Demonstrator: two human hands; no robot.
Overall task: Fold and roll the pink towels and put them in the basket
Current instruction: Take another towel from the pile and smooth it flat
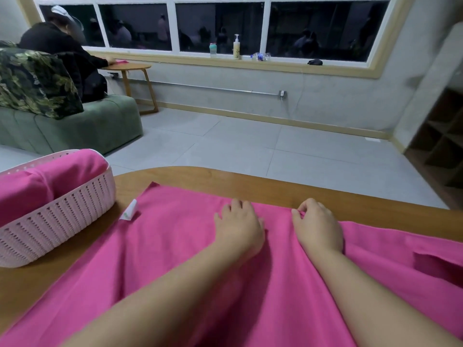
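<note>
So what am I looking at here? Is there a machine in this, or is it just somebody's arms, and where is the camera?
There is no machine: these are a person's two bare arms, filmed by one wide camera worn on their head and looking down at a wooden table. A pink towel lies spread across the table. The left hand rests on it with the fingers loosely bent, while the right hand pinches a bit of the cloth at its far edge. On the left stands a pale pink basket with rolled pink towels already inside. A small white label sticks out at the spread towel's edge beside the basket. Another person sits on a green sofa in the background.
</note>
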